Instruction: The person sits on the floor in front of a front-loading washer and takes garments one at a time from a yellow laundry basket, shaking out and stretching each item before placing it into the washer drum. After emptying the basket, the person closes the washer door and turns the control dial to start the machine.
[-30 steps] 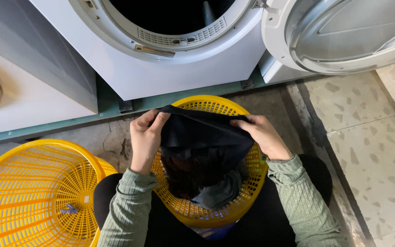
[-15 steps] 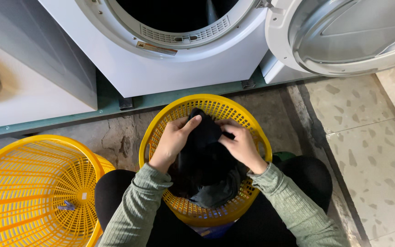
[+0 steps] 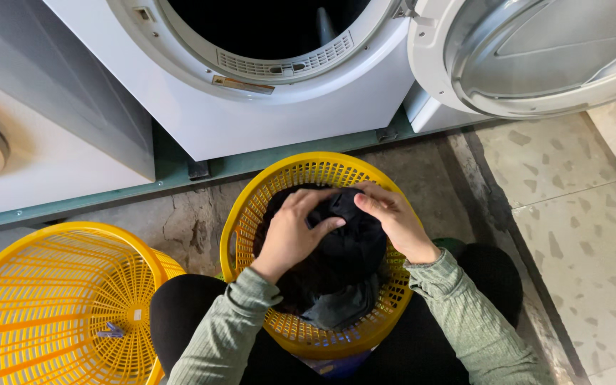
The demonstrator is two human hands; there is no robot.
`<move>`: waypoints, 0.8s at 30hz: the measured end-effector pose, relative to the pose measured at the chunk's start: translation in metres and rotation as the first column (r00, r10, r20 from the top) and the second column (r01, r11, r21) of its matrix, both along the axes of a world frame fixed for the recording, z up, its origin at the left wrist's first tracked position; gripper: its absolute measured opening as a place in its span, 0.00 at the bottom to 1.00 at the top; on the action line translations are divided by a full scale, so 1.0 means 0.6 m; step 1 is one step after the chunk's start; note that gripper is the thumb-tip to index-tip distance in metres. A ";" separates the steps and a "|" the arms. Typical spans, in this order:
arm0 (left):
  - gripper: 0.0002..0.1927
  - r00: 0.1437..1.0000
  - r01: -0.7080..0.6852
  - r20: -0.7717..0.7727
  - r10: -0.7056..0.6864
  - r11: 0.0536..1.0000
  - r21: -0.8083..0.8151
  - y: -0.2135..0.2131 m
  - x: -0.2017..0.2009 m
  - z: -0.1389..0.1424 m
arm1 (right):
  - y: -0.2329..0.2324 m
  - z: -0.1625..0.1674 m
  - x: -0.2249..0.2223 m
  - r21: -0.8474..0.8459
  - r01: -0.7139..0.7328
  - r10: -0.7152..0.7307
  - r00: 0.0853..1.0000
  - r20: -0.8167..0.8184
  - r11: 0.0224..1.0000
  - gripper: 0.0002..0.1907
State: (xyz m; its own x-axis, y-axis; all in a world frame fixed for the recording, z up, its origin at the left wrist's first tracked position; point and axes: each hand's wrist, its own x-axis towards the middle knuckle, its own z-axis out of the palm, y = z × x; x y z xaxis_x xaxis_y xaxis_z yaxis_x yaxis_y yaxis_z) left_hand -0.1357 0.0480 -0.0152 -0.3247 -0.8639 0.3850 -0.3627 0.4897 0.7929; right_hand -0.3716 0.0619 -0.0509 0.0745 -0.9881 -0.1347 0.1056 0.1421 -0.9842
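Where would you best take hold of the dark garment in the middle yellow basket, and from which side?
Probably from above, at the bunched top of the dark garment, where the left hand and right hand already rest. It is heaped in the yellow basket, whose walls block the sides, so only the top folds offer a grip.

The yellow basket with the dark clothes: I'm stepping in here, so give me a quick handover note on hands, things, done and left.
Left hand: flat on the dark garment, fingers bent over it.
Right hand: on the same garment from the other side.
The garment lies in the yellow basket between the knees.
Second yellow basket at left holds only a small clip.
Dryer door is open.
Done: garment is in the basket.
Left: nothing in the drum shows from here.
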 end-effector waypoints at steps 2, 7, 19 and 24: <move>0.13 0.996 -0.032 0.087 0.033 0.999 -0.006 -0.002 -0.013 -0.017 | -0.001 0.011 0.007 0.001 -0.040 0.040 0.993 -0.113 0.999 0.16; 0.13 0.952 0.074 -0.302 0.051 0.919 0.387 -0.042 0.033 -0.047 | -0.010 0.044 -0.011 -0.252 -0.177 0.013 0.842 -0.540 0.951 0.19; 0.11 0.521 -0.061 -0.759 0.391 0.904 0.424 -0.050 0.149 0.006 | -0.013 -0.003 -0.071 -0.164 -0.009 -0.136 0.521 -0.843 0.986 0.18; 0.11 0.427 -0.118 -0.784 0.451 0.887 0.446 -0.064 0.179 0.012 | -0.017 0.004 -0.078 0.130 0.077 -0.001 0.863 -0.506 0.988 0.21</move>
State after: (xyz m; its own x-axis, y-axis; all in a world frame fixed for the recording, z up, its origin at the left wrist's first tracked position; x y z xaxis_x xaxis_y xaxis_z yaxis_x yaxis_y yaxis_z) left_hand -0.0284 0.0094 -0.0083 0.3090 -0.9504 0.0358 0.4982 0.1938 0.8451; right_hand -0.4182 0.0518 -0.0484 -0.0794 -0.9563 -0.2813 -0.3897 0.2895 -0.8743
